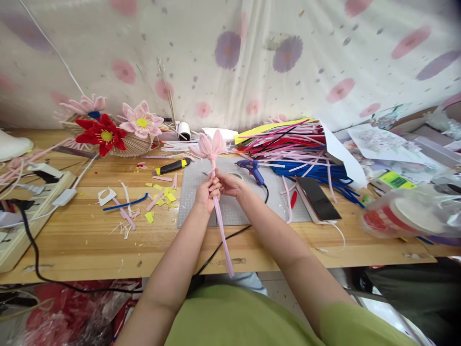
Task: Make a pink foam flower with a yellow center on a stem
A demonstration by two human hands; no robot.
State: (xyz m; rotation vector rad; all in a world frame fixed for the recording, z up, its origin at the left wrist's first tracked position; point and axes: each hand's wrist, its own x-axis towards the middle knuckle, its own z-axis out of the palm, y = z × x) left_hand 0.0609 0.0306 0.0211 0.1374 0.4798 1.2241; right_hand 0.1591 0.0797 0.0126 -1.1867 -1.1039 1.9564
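Note:
A pink pipe-cleaner flower (212,146) stands upright above the grey cutting mat (190,202), its long pale-lilac stem hanging down toward me. My left hand (206,193) is closed around the stem below the bloom. From the other side, my right hand (229,184) pinches the stem just under the flower head, its fingertips touching those of the left. Part of a ring-shaped item (236,176) shows behind the right hand. A blue glue gun (253,169) lies on the mat to the right.
Finished flowers (104,135) stand at the back left beside a power strip (34,216). A black-and-yellow cutter (172,166) and yellow scraps (166,194) lie left of the mat. Pipe cleaners (288,144), a phone (319,198) and a bagged cup (392,216) are at right.

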